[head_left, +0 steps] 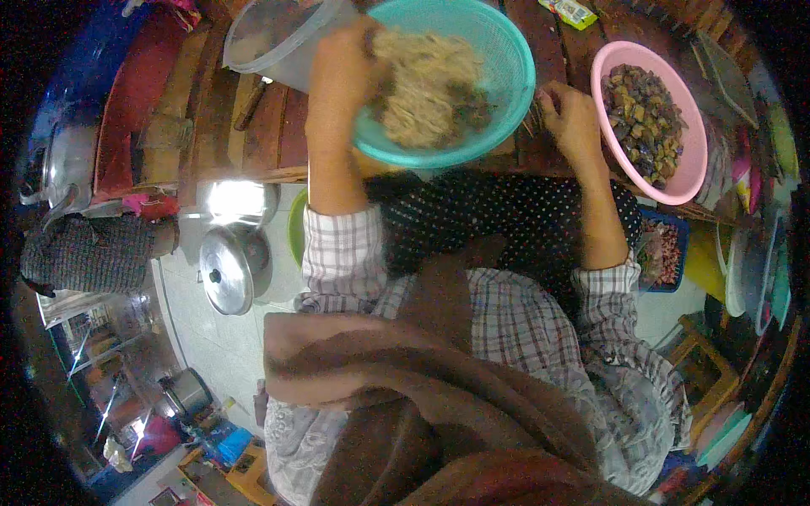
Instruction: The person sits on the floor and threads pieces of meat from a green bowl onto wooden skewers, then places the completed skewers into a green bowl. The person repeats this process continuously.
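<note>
A teal plastic colander (509,126) on the wooden table holds a heap of pale tan, stringy food pieces (430,84). My left hand (344,72) reaches over its left rim, against the heap; its fingers are blurred and partly hidden. To the right of the colander, my right hand (575,120) rests low over the table with curled fingers. Thin brown sticks (531,122) lie beside those fingertips, and what the fingers pinch is too small to make out. Just right of this hand stands a pink basin (697,152) filled with dark, chunky food pieces (645,122).
A clear plastic tub (274,38) stands left of the colander, near a knife (251,105). A green packet (569,13) lies at the back. On the tiled floor sits a lidded metal pot (228,270). A blue crate (662,253) is below the table at right.
</note>
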`<state>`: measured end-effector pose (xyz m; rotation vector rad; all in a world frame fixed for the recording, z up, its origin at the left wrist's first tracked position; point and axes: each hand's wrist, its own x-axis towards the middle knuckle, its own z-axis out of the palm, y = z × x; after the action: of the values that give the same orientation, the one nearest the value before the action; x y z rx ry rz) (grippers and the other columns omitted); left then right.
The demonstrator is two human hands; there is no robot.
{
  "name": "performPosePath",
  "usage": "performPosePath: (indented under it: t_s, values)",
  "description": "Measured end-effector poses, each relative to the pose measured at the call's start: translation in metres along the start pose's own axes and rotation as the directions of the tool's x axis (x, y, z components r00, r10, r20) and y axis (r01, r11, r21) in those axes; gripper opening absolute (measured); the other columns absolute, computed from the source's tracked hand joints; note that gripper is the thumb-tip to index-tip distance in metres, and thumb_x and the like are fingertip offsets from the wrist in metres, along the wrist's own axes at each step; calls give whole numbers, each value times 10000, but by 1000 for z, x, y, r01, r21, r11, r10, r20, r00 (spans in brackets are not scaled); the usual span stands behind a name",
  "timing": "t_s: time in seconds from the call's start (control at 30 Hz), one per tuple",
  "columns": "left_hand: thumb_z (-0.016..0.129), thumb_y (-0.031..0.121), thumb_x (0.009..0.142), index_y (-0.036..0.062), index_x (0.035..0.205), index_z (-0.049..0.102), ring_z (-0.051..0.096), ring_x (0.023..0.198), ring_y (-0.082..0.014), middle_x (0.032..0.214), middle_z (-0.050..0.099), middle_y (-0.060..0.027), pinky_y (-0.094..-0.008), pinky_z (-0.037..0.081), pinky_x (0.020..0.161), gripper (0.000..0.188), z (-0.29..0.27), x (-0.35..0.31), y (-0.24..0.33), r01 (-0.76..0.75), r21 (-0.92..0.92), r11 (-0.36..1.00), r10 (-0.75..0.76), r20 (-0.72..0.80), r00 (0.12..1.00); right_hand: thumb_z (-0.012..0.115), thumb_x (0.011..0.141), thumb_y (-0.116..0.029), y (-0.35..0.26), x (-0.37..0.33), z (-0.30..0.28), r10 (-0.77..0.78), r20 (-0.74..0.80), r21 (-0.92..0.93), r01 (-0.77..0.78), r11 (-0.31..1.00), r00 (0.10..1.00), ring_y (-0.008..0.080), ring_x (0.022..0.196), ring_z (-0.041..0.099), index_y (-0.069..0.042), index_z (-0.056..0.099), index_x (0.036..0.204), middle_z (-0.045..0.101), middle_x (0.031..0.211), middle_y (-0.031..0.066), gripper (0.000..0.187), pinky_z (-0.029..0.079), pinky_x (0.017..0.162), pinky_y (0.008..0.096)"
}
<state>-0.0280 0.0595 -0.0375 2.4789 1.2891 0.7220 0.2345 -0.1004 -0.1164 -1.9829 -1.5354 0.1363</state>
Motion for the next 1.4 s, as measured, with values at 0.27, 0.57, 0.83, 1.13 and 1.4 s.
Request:
performPosePath:
  t_s: [0.27,0.57,0.83,1.13,1.4]
  values:
    - [722,97,713,189,1173,661,494,1194,-379,1335,488,-175,-445,440,988,474,-7,-8,10,-303,74,950,294,113,949,593,886,-170,-4,0,-3,8,17,60,-9,998,1000,409,826,630,4,656,946,654,867,232,195,477,735,465]
    - [720,111,735,177,1100,695,492,1204,-362,1334,500,-148,-427,416,1026,372,33,-5,12,-432,283,856,357,282,891,584,894,-154,3,2,-2,-20,18,86,18,996,1000,403,796,631,-5,658,935,650,843,229,172,482,701,450]
    - [695,126,772,98,1060,683,530,1147,-356,1254,554,-151,-433,440,976,289,23,-6,24,-179,194,965,120,282,952,582,894,-151,5,-1,5,-10,-18,70,11,997,1000,408,765,632,-5,655,924,641,798,233,166,481,681,452]
    - [701,54,712,159,1130,680,460,1247,-350,1354,492,-154,-418,368,1074,432,30,-11,11,-440,310,843,359,285,889,577,897,-152,0,-1,-1,26,47,51,-28,998,999,405,829,636,-7,662,962,651,854,239,180,486,726,442]
    - [705,121,731,104,1103,675,480,1225,-354,1339,503,-152,-423,392,1045,373,31,-7,18,-296,311,903,199,308,930,538,913,-251,2,-1,-1,66,96,67,-73,995,993,415,848,642,-59,681,1010,672,908,220,258,492,768,515]
